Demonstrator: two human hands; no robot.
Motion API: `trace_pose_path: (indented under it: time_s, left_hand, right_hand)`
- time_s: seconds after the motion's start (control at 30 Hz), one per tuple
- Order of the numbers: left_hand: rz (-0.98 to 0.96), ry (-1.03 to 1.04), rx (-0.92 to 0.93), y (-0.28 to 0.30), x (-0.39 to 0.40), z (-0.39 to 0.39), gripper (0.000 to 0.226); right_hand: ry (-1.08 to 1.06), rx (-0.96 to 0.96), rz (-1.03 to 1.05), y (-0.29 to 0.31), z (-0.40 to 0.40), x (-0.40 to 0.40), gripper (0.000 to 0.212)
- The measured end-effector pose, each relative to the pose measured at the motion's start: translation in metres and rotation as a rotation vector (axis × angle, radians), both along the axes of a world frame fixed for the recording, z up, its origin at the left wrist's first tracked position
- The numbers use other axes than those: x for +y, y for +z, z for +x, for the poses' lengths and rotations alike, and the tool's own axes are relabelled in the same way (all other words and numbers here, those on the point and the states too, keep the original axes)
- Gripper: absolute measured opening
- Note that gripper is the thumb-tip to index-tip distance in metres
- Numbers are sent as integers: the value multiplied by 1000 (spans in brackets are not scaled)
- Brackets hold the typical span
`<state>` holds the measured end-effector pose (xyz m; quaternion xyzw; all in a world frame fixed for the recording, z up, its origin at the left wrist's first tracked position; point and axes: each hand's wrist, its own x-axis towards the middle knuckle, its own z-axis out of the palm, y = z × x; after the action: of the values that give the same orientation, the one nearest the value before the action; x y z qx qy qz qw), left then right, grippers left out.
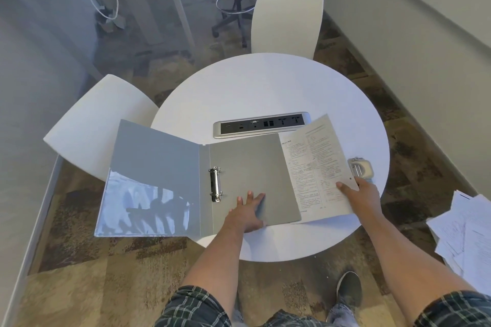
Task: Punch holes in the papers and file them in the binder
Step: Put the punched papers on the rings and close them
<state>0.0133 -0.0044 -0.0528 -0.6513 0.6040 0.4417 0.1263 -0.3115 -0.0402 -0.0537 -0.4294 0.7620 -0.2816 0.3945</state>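
Note:
A grey ring binder [247, 164] lies open on the round white table [265, 87], its left cover hanging past the table edge. The metal rings [215, 184] stand near the spine. My left hand [248, 211] rests flat with spread fingers on the binder's right inner cover. A printed paper [316, 167] lies at the binder's right edge, with a punched hole showing near its right side. My right hand [365, 195] holds that paper at its lower right edge, thumb on top. A small grey hole punch [360, 167] sits just beyond the right hand.
A silver power strip [261, 125] is set into the table's middle. Two white chairs [287, 24] [98, 127] stand at the far and left sides. A loose stack of papers [467, 231] lies at the right, off the table. My shoe [349, 291] is below.

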Motion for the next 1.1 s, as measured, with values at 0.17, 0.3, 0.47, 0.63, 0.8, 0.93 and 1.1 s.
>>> trace_pose_path:
  time_s: [0.17, 0.3, 0.47, 0.63, 0.8, 0.93, 1.1]
  left_hand:
    - [-9, 1, -8, 5, 0, -2, 94]
    - [-9, 39, 6, 11, -3, -4, 89]
    - [-200, 382, 162, 27, -13, -11, 68]
    - [-175, 942, 719, 48, -22, -7, 62]
    - [-261, 1042, 855, 55, -22, 16, 50]
    - [-335, 1052, 826, 54, -19, 39, 21]
    - [-453, 1016, 701, 63, -9, 67, 16]
  right_hand:
    - [-146, -111, -99, 12, -21, 2, 9]
    - [-286, -264, -220, 27, -34, 6, 9]
    - [-264, -444, -219, 45, -21, 0, 15]
    - [-45, -523, -70, 41, 27, -7, 22]
    - [111, -515, 54, 30, 80, -2, 21]
    - [209, -471, 109, 24, 111, 2, 23]
    - [318, -413, 152, 19, 143, 1, 29]
